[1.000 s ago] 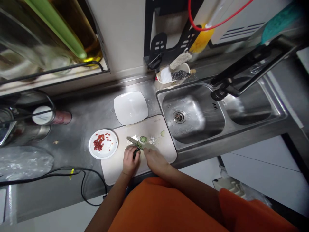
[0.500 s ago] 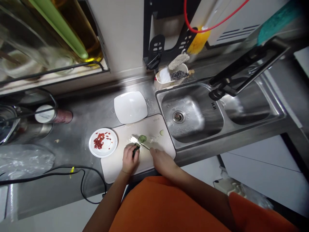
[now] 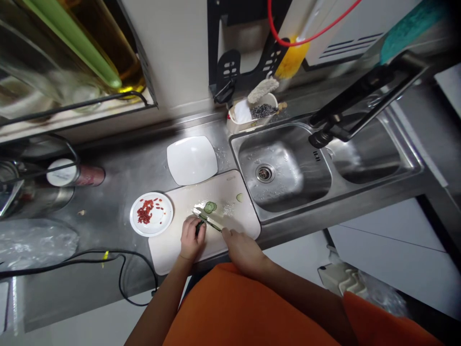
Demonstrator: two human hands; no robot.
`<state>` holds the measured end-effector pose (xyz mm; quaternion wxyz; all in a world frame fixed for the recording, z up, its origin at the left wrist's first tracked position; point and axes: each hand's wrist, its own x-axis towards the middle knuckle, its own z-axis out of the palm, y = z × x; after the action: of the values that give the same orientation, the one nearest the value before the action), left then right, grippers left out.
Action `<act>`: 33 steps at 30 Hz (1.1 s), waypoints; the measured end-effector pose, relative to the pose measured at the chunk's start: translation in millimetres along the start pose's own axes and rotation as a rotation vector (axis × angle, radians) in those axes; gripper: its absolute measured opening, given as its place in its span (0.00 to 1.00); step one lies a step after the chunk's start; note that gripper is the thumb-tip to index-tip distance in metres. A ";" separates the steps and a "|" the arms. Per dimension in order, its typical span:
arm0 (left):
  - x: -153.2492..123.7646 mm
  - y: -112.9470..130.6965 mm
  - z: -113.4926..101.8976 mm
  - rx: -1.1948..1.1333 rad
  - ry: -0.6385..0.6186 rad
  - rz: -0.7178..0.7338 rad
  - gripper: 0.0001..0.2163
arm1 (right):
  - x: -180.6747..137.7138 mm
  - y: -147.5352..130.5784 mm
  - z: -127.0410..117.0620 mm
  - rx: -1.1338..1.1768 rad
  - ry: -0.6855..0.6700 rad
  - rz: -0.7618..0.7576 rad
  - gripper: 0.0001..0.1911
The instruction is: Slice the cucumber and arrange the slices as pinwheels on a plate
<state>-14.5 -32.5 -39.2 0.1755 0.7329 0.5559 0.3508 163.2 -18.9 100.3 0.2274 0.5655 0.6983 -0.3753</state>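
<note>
On the pale cutting board [image 3: 173,250] my left hand [image 3: 190,239] is closed over a short piece of dark green cucumber [image 3: 199,227]. My right hand [image 3: 240,247] grips the handle of a knife [image 3: 207,219], whose blade lies across the cucumber's end. Cut cucumber slices [image 3: 210,207] lie just beyond the blade, and one more slice [image 3: 239,197] sits near the board's right edge.
A small round plate of red bits [image 3: 151,214] stands left of the board, a square white plate [image 3: 192,159] behind it. A steel double sink [image 3: 288,168] with a dark tap [image 3: 345,115] lies to the right. A black cable [image 3: 90,259] and clear bag [image 3: 32,240] are at left.
The knife blade lifted and came down again on the cucumber, and the slices beyond it have grown from one to a small overlapping pile. Both hands stay in nearly the same place.
</note>
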 end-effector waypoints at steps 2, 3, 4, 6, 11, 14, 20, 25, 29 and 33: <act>-0.3 -0.2 0.2 0.001 -0.001 -0.002 0.09 | 0.0 -0.5 -1.0 0.001 -0.001 -0.001 0.15; -0.5 -0.4 0.3 0.000 0.000 -0.005 0.09 | 0.3 -0.6 -1.2 0.002 -0.002 -0.004 0.15; -0.7 -0.5 0.5 -0.001 -0.001 -0.008 0.09 | 0.6 -0.7 -1.3 0.003 -0.002 -0.007 0.15; -0.9 -0.9 0.8 -0.005 -0.001 -0.014 0.09 | 1.5 -0.9 -1.0 0.003 -0.002 -0.013 0.15; -0.6 -1.1 0.9 -0.010 0.012 -0.024 0.08 | 3.8 -2.2 -0.2 -0.005 0.011 -0.026 0.17; -0.2 -0.8 0.5 -0.003 0.007 -0.026 0.08 | 5.1 -3.6 -0.3 -0.016 0.016 -0.030 0.17; 0.9 0.1 0.0 0.003 0.012 -0.030 0.08 | 9.3 -5.9 0.3 -0.010 0.049 -0.024 0.16; 0.5 -0.3 0.7 -0.011 0.019 -0.035 0.08 | 15.0 -6.1 5.1 -0.022 0.074 -0.042 0.17; 0.5 -0.2 0.7 -0.009 0.015 -0.038 0.08 | 19.7 -7.2 8.7 -0.021 0.080 -0.043 0.15; 1.7 0.3 -0.3 -0.006 -0.003 -0.035 0.08 | 23.5 -9.5 9.9 -0.023 0.100 -0.053 0.15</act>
<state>-14.2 -31.1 -38.3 0.1849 0.7230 0.5674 0.3482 147.0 -12.9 79.3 0.1886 0.5623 0.7278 -0.3443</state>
